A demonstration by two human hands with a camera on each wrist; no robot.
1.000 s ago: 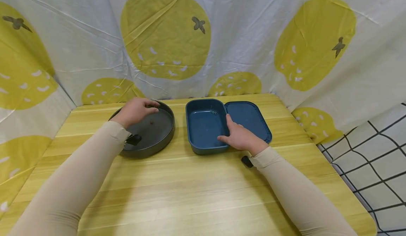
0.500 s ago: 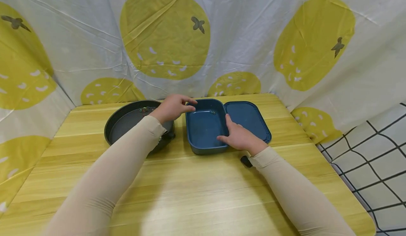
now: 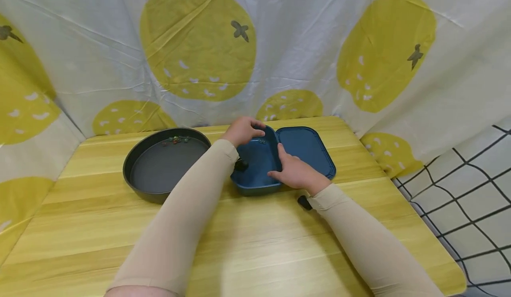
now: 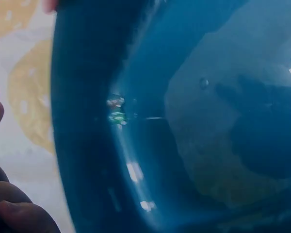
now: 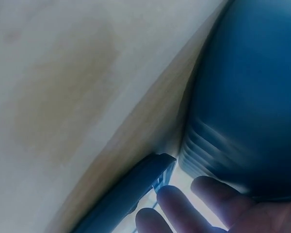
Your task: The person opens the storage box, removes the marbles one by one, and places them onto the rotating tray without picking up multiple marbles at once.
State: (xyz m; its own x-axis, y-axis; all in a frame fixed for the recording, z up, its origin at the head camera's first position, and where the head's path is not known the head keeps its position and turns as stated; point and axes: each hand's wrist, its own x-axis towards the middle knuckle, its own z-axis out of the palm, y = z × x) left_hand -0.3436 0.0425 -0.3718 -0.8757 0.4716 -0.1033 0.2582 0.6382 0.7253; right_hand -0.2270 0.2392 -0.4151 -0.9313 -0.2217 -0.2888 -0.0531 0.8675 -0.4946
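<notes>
A blue rectangular container (image 3: 259, 168) stands mid-table. Small shiny green and clear beads (image 4: 117, 117) lie at the edge of its floor. Over its back left rim is my left hand (image 3: 243, 130), thumb and fingertips close together; whether something small sits between them is hidden. My right hand (image 3: 297, 173) holds the container's right wall, with the thumb over the rim and the fingers (image 5: 179, 208) outside. To the left, a round dark grey pan (image 3: 159, 168) has several small red and green beads (image 3: 175, 140) near its back wall.
A flat blue lid (image 3: 305, 148) lies right of the container, close to my right hand. Behind the wooden table (image 3: 255, 235) hangs a lemon-print curtain (image 3: 299, 57). A black wire grid (image 3: 459, 204) stands along the right edge.
My left hand has moved right, from above the pan to above the blue container. My right hand stays at the container's right wall. The view has shifted slightly.
</notes>
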